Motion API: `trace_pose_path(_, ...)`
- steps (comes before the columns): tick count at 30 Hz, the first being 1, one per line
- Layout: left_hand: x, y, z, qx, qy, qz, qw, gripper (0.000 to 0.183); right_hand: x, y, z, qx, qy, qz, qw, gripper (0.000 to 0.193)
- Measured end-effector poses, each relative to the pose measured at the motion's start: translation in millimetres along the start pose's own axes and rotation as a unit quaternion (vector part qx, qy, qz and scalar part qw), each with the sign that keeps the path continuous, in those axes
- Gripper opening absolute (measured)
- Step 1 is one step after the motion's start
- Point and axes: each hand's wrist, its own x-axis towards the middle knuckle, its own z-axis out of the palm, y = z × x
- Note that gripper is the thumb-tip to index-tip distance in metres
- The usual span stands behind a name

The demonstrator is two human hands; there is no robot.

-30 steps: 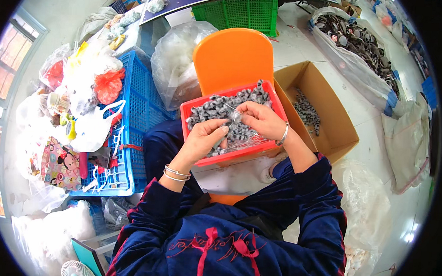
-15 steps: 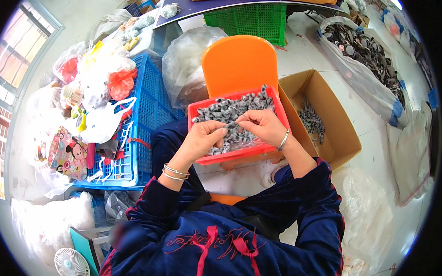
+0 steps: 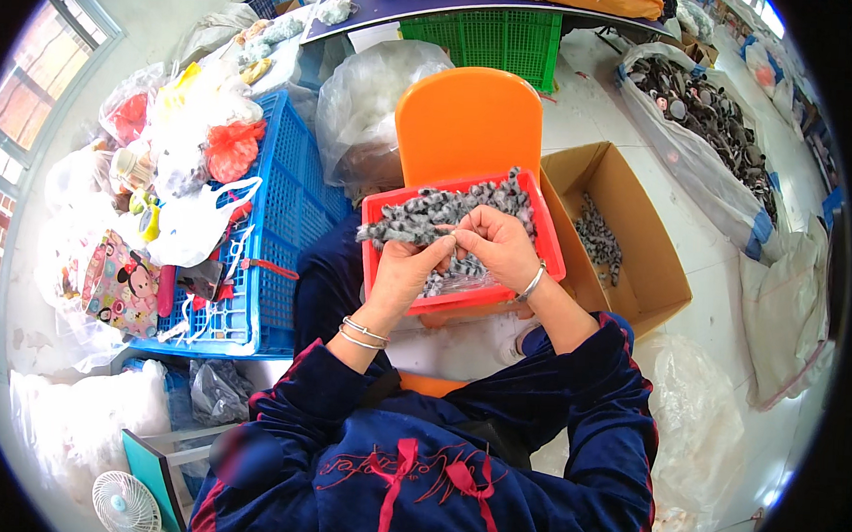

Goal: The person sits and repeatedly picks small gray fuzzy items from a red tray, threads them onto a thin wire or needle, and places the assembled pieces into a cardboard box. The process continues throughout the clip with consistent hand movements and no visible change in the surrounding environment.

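A red plastic tray point(image 3: 547, 229) in front of me holds a heap of small grey-and-black striped plush pieces point(image 3: 486, 194). Over its near half, my left hand point(image 3: 405, 276) is closed, thumb and fingers pinching a striped plush piece point(image 3: 394, 232) that sticks out to the left past the tray's rim. My right hand point(image 3: 503, 252) is closed in a pinch, its fingertips meeting those of the left. Whatever lies between the right fingertips is too small to make out.
An orange chair point(image 3: 469, 116) stands behind the tray. To the right, a cardboard box point(image 3: 650, 247) contains more striped pieces. A blue crate point(image 3: 293, 165) heaped with bags is at the left. Farther back are a green crate point(image 3: 493, 45) and a large open sack point(image 3: 678, 149).
My left hand has turned, and the striped piece now extends leftward from it. My right hand has shifted slightly down and left, its fingertips meeting the left's.
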Motion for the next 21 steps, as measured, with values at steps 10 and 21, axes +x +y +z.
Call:
trace_pose_path(10,0.6,-7.8,-29.1,-0.105,0.080,-0.059,0.989,0.011,-4.1,-23.8,-9.9,-0.353,0.007,-0.093,0.931,0.011)
trace_pose_path(21,-2.2,-0.9,-30.0,-0.037,0.084,-0.070,0.993,0.018,-3.1,-13.9,-10.9,-0.447,-0.016,-0.128,0.885,0.009)
